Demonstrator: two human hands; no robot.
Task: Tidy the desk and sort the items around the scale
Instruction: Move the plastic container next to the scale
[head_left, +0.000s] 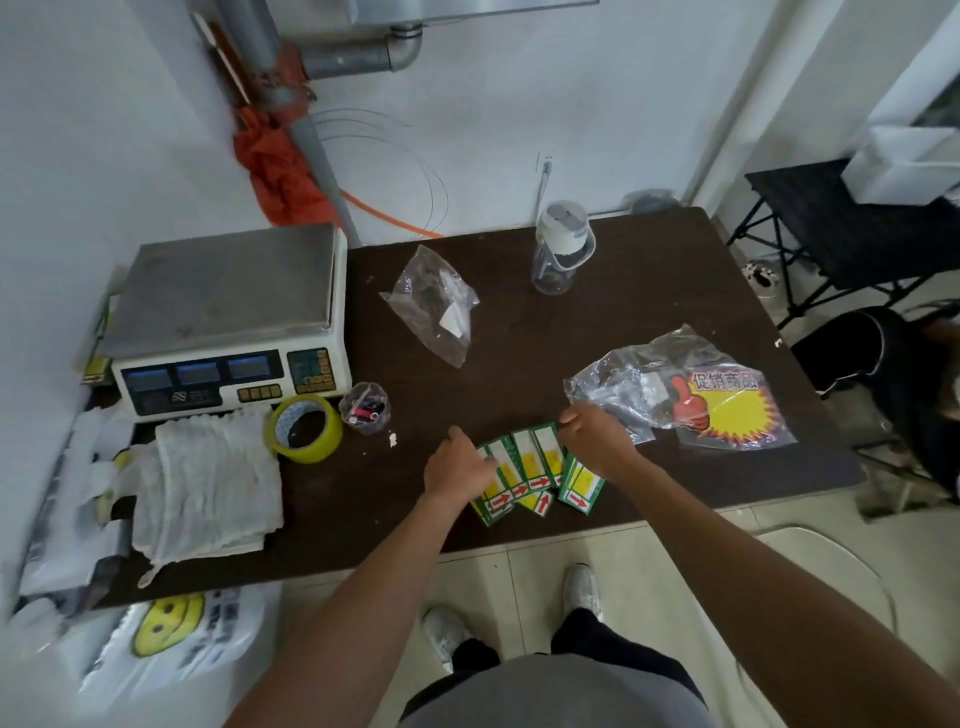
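Note:
Several green, white and yellow price tags (535, 467) with red arrows lie fanned out near the front edge of the dark desk (649, 291). My left hand (454, 465) rests on the left side of the fan, fingers curled onto the tags. My right hand (592, 431) pinches the upper right corner of the tags. A white electronic scale (228, 317) with a steel pan stands at the desk's left end.
A yellow tape roll (304, 428), a small clear cup of bits (365, 408) and folded white cloth (213, 483) lie in front of the scale. Clear bags (434, 304) and a bag of promotion signs (727, 405) lie farther back and right, with a bottle (561, 249).

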